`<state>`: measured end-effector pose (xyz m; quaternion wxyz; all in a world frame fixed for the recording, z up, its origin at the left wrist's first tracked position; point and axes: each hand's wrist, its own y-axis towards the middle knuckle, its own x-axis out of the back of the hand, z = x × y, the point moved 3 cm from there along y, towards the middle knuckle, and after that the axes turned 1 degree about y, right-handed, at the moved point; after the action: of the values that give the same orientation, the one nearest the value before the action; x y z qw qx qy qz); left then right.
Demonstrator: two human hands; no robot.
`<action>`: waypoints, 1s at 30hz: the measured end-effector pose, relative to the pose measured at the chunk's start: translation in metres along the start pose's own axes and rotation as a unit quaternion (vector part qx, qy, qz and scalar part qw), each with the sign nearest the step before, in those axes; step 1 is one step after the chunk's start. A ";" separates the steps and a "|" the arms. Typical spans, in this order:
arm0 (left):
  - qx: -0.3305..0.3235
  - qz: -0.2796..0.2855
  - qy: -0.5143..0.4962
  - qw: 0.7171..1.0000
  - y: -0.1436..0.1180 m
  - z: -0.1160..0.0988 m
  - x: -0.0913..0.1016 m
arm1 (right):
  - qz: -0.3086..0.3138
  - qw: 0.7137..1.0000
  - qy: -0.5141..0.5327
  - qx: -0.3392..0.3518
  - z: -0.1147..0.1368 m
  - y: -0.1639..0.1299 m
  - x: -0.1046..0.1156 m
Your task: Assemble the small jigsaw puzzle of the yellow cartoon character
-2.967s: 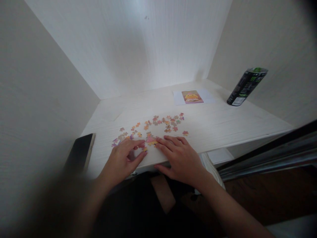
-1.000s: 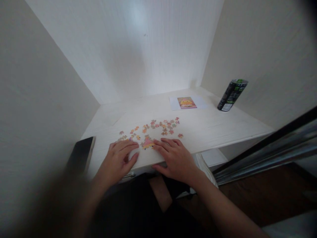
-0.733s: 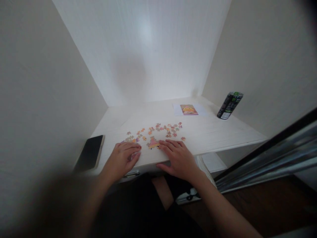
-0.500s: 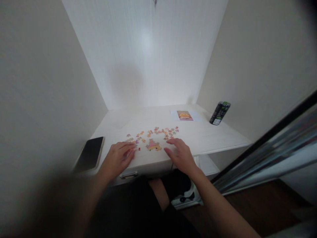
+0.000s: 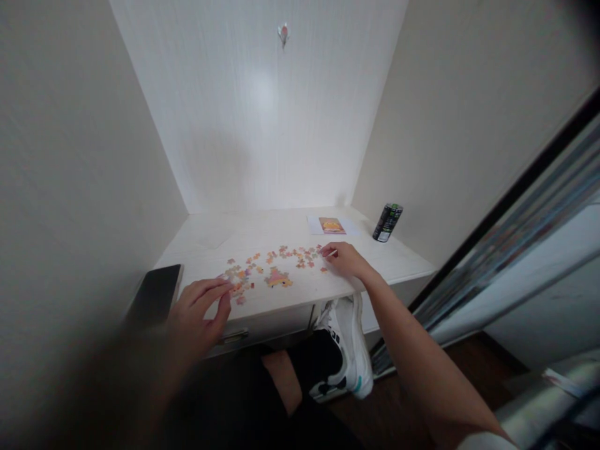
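We see the left hand [image 5: 197, 312] at lower left of centre, palm down at the front edge of the desk [image 5: 281, 228], fingers loosely spread and slightly curled, their tips touching the nearest loose pieces [image 5: 241, 284]; it grips nothing that we can make out. The right hand [image 5: 344, 259] lies right of centre on the desk, at the right end of the scattered pieces. Its fingers are drawn together, and something small and pale shows at their tips; we cannot tell whether it is a pinched piece. The pieces run in a band across the middle of the desk, and a small joined cluster [image 5: 277, 278] sits between the two hands, touched by neither. A phone [image 5: 154, 297] lies dark at the desk's left edge, left of the left hand. Towards the back, a picture card [image 5: 332, 225] lies flat, and a can [image 5: 387, 222] stands just right of it, near the wall. A white shoe [image 5: 347, 347] shows below the desk.
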<state>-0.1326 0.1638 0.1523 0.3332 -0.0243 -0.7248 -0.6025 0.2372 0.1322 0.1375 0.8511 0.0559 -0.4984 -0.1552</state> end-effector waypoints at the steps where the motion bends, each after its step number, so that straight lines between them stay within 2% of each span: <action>1: 0.000 -0.007 0.003 1.000 -0.002 0.001 0.001 | 0.009 1.000 -0.008 0.011 0.005 0.005 -0.001; 7: 0.009 -0.013 0.005 1.000 -0.010 0.009 0.004 | 0.089 0.992 -0.039 0.080 0.034 0.042 -0.017; 12: 0.025 0.006 -0.016 1.000 -0.019 0.013 0.003 | 0.146 0.982 -0.059 0.100 0.040 0.062 -0.028; 25: 0.038 0.020 -0.026 0.999 -0.021 0.015 0.003 | 0.235 0.966 -0.005 0.108 0.034 0.075 -0.035; 30: 0.035 0.026 -0.033 0.998 -0.018 0.011 0.000 | 0.267 0.953 0.109 0.093 0.043 0.073 -0.030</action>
<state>-0.1456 0.1689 0.1363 0.3250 -0.0517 -0.7552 -0.5669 0.2013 0.2131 0.1527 0.9019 0.0162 -0.4112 0.1314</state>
